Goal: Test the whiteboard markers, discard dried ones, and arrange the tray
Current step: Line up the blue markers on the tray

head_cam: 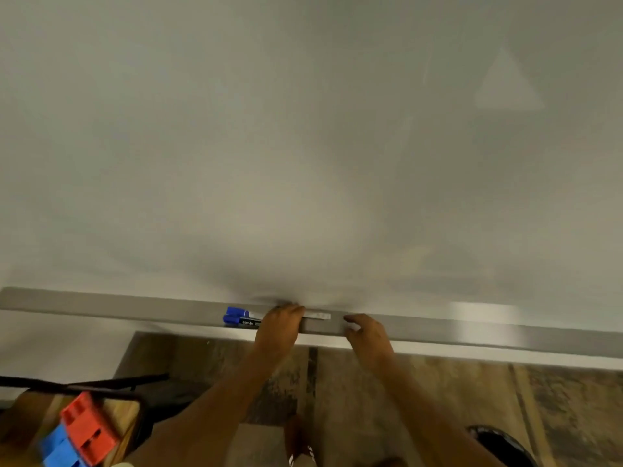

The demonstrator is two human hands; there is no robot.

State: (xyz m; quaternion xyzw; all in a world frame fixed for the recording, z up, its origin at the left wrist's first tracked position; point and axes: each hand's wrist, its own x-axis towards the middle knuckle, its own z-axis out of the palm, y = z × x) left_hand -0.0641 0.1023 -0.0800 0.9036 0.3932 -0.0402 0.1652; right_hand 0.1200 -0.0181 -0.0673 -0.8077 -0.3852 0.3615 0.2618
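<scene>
Markers [240, 316] lie flat in tray [101, 306] at 6 o'clock of whiteboard [303, 129], two blue caps pointing to 9, barrels side by side and touching. Left hand [278, 326] rests on them, fingers curled over the barrels; can't tell if it's gripping or just pressing. Right hand [365, 333] just beside at 3 o'clock, over tray's front lip, fingers loosely bent, holding nothing. Red and blue blocks [79, 433] on a stool [27, 412] at 8 o'clock, well apart.
</scene>
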